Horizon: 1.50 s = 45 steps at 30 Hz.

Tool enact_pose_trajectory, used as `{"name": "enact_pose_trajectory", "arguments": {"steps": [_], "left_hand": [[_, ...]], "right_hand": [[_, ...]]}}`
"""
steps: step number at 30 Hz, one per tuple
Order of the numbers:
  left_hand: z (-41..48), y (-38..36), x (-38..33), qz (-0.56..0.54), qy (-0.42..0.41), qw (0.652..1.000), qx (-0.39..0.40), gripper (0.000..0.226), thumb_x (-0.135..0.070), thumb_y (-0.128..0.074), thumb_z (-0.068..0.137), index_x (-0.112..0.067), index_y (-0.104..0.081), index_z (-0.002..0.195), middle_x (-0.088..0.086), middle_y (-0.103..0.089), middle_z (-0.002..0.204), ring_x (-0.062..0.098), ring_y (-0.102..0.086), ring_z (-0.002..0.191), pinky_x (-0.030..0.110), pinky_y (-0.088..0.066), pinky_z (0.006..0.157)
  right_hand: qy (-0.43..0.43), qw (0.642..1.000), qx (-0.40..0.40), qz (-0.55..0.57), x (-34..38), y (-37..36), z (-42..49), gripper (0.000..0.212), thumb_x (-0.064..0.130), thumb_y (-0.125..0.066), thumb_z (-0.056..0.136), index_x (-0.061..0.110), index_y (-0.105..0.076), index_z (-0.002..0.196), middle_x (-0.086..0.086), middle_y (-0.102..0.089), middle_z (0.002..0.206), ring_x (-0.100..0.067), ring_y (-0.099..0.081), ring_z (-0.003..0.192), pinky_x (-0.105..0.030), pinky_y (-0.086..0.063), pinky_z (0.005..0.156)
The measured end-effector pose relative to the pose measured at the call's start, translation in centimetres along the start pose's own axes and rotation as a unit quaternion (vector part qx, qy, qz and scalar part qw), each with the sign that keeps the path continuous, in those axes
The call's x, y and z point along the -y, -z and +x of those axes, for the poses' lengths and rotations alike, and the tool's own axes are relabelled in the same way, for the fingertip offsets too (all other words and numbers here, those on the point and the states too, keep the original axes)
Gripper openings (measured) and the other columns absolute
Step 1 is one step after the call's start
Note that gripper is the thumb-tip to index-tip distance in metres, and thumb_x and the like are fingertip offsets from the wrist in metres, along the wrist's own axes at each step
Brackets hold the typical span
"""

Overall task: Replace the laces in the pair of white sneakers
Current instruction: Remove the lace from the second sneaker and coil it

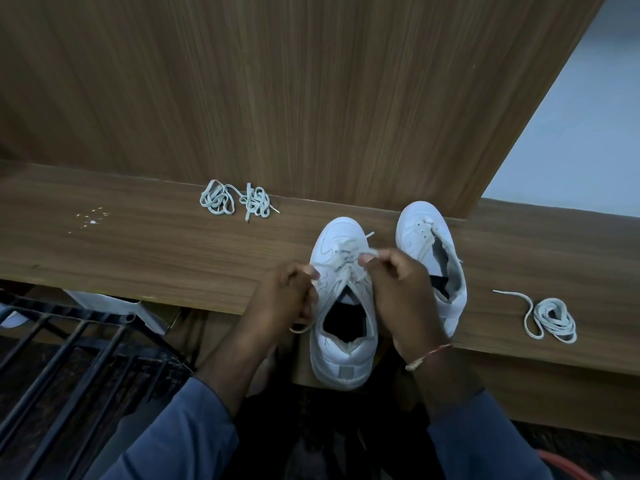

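Two white sneakers stand on a wooden ledge point(138, 244), toes pointing away from me. The near sneaker point(341, 355) overhangs the ledge's front edge and carries a partly threaded white lace point(349, 247). My left hand point(289, 296) pinches one lace end at the shoe's left side. My right hand point(401, 289) pinches the other lace strand above the eyelets. The second sneaker point(426, 233) stands just right of it, with no lace visible in it and its tongue loose.
Two bundled white laces point(235, 200) lie at the back of the ledge to the left. Another coiled lace point(552, 318) lies to the right. A wooden panel point(311, 98) rises behind the ledge. A black metal frame point(69, 358) stands below left.
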<state>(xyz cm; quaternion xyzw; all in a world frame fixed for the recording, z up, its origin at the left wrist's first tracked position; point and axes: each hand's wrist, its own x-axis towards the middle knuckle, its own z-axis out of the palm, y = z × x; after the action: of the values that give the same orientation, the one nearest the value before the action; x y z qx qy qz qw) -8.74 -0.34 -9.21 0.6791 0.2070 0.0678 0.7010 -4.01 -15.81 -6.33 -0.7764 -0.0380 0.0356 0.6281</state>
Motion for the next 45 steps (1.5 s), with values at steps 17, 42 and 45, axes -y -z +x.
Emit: {"name": "enact_pose_trajectory", "arguments": {"steps": [17, 42, 45], "left_hand": [[1.2, 1.1, 1.6, 0.388, -0.184, 0.903, -0.035, 0.049, -0.035, -0.044, 0.081, -0.021, -0.055, 0.127, 0.008, -0.055, 0.127, 0.031, -0.051, 0.114, 0.045, -0.047, 0.094], [3.0, 3.9, -0.1, -0.170, 0.147, 0.968, -0.113, 0.019, -0.017, -0.041, 0.095, -0.008, -0.056, 0.098, 0.009, -0.065, 0.093, 0.018, -0.069, 0.078, 0.027, -0.055, 0.060], [2.8, 3.4, 0.0, -0.183, 0.143, 0.967, -0.101, 0.031, -0.021, -0.043, 0.095, -0.001, -0.055, 0.115, 0.014, -0.068, 0.105, 0.023, -0.072, 0.085, 0.029, -0.056, 0.059]], "right_hand": [[-0.065, 0.985, 0.144, 0.074, 1.2, 2.8, 0.2, 0.016, 0.013, -0.054, 0.098, 0.011, -0.071, 0.097, -0.005, -0.062, 0.065, -0.015, -0.048, 0.048, -0.030, -0.042, 0.055], [-0.043, 0.918, -0.015, 0.395, 2.4, 7.0, 1.3, 0.021, 0.022, -0.039, 0.100, 0.019, -0.049, 0.082, -0.006, -0.070, 0.117, -0.021, -0.072, 0.090, -0.029, -0.052, 0.072], [-0.036, 0.923, 0.006, 0.383, 2.4, 6.3, 1.2, 0.026, 0.022, -0.035, 0.101, 0.019, -0.050, 0.080, -0.009, -0.064, 0.129, -0.026, -0.068, 0.109, -0.034, -0.050, 0.082]]}}
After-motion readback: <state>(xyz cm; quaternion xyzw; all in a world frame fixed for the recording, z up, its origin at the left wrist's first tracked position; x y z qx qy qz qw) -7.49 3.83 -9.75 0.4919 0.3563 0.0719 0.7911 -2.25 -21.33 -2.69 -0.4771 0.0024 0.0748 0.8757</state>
